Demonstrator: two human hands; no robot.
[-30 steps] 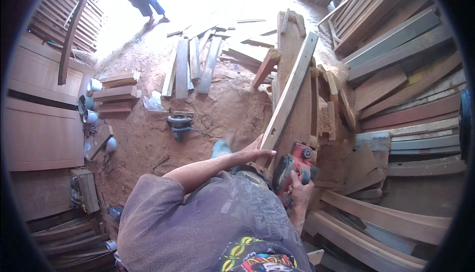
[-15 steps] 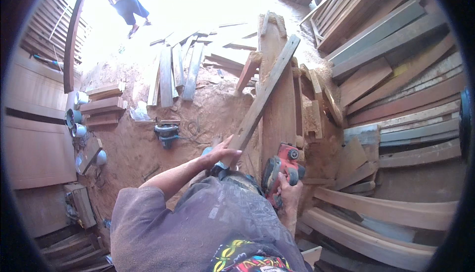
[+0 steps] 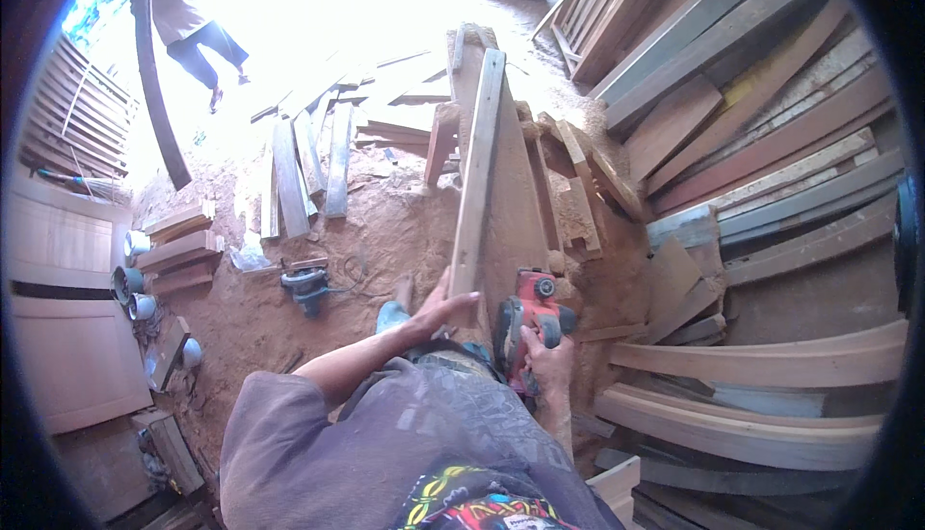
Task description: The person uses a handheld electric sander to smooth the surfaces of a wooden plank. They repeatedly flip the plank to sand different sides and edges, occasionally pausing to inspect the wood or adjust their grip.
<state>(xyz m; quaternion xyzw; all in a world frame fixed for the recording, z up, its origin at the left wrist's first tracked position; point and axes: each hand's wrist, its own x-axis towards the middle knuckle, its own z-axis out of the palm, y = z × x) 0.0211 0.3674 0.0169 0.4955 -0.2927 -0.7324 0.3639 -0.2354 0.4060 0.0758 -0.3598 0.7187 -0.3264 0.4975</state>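
Note:
My left hand point(image 3: 445, 308) grips the near end of a long wooden plank point(image 3: 479, 159), its fingers around the edge and the thumb across the top. The plank lies lengthwise on a thick, dusty wooden workbench board point(image 3: 520, 198), close to the board's left side. My right hand point(image 3: 547, 358) is wrapped around the handle of a red and black electric planer point(image 3: 532, 316). The planer rests at the near end of the board, right of the plank and apart from it. Its underside is hidden.
A blue power tool point(image 3: 306, 285) with a cable sits on the dusty ground at left. Loose boards point(image 3: 289, 178) lie beyond it. Stacked timber point(image 3: 771, 198) lines the right side. At far left a person point(image 3: 188, 24) holds a long dark beam point(image 3: 154, 87).
The plank has swung from a slant across the board to nearly in line with it, with my left hand still on its end. At far left, the person and the beam have shifted.

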